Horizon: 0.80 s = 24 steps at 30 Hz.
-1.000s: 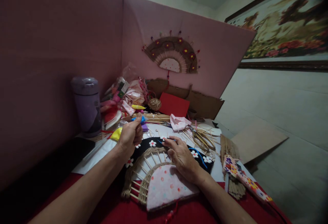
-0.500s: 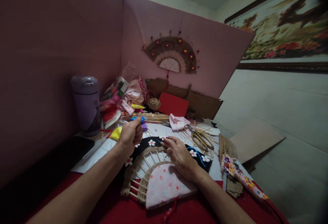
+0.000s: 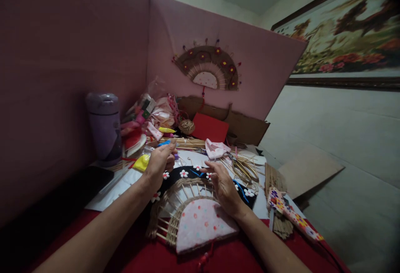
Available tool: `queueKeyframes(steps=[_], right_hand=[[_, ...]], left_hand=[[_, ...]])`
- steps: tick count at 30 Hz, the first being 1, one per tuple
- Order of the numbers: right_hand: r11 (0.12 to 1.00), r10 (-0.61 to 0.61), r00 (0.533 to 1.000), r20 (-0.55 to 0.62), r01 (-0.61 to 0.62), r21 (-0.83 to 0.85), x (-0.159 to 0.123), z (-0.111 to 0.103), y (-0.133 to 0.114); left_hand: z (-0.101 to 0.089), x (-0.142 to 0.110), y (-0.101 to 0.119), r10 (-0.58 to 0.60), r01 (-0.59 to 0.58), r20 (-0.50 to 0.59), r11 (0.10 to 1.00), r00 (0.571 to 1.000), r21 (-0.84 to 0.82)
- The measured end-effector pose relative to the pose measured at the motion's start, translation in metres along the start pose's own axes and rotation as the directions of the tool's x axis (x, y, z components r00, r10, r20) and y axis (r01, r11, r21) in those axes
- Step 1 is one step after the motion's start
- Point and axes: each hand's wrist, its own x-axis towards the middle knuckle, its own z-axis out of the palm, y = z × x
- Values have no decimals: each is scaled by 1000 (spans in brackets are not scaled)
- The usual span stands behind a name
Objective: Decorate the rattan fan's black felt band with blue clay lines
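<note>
A handmade fan [image 3: 193, 219] lies on the red cloth in front of me, with a pink dotted centre, woven rattan ribs and a black band carrying small white flowers [image 3: 184, 174]. My right hand [image 3: 222, 187] rests on the fan's upper edge, fingers pinched at the black band near a blue thread. My left hand [image 3: 159, 164] hovers just left of the fan's top, fingers curled in a pinch on something too small to make out.
A purple flask [image 3: 104, 125] stands at the left by the pink partition. Behind the fan lie rattan sticks [image 3: 187, 142], a twine ball [image 3: 186, 126], red card [image 3: 210, 129], scissors [image 3: 243, 169] and fabric scraps. A finished fan [image 3: 208, 66] hangs on the partition. A patterned strip [image 3: 290, 214] lies at right.
My left hand has opened its grip a little and dropped slightly toward the fan. My right hand has slid a bit right along the black band.
</note>
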Motion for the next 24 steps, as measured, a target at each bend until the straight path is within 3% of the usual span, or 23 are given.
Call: queueKeyframes(steps=[4,8,11,16,24], right_hand=[[1000,-8,1000,-15,8,4,1,0,-1],[1000,-11,998,-56,10,-6,3,-1,-2],[1000,-2,1000,-16,2,-11,2,0,-1],[999,16,998,55,-14,-45,1,1,0],[999,19,998,58,-17,-38,1,1,3]], left_hand=[[2,1,-2,62,-62,-3,998,998,21],[1,-2,-2,8,-12,47,995,999,98],[1,-3,-2,-12,8,44,996,999,90],[3,-4,-1,72,-76,61,994,996,77],[3,-1,-4,65,-73,81,992,995,99]])
